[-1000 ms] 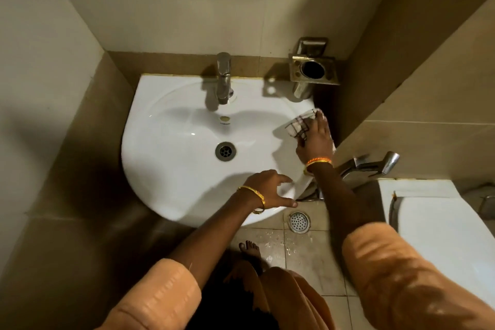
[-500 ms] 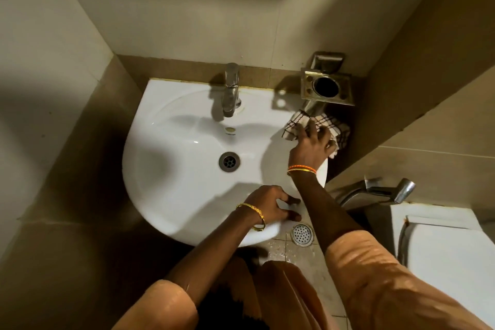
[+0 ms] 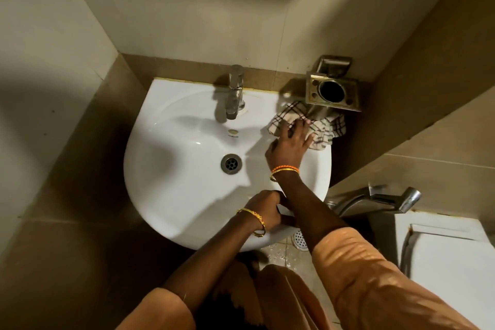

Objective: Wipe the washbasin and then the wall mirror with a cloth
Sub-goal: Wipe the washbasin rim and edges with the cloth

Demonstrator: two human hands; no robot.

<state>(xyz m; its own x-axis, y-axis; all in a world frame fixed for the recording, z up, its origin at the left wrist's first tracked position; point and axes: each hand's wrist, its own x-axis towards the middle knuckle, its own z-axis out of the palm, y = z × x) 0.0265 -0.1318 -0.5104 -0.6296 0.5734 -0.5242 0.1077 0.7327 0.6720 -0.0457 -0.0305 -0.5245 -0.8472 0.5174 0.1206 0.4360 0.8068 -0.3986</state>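
Note:
A white washbasin [image 3: 171, 195] is fixed to the back wall, with a chrome tap [image 3: 235, 94] at its rear and a drain [image 3: 231, 164] in the bowl. A checked white cloth [image 3: 321, 128] lies on the basin's far right rim, under the metal holder. My right hand [image 3: 290, 146] presses flat on the cloth, fingers spread over it. My left hand [image 3: 265, 211] grips the basin's near rim, partly hidden by my right forearm. No mirror is in view.
A metal tumbler holder [image 3: 332, 92] juts from the wall above the basin's right corner. A chrome spray handle [image 3: 380, 199] and a white toilet [image 3: 442, 257] stand at the right. A floor drain [image 3: 300, 240] lies below the basin. Tiled walls close in left and right.
My right hand has pushed the cloth from the basin's right rim back toward the far right corner under the holder. My left hand has stayed on the near rim.

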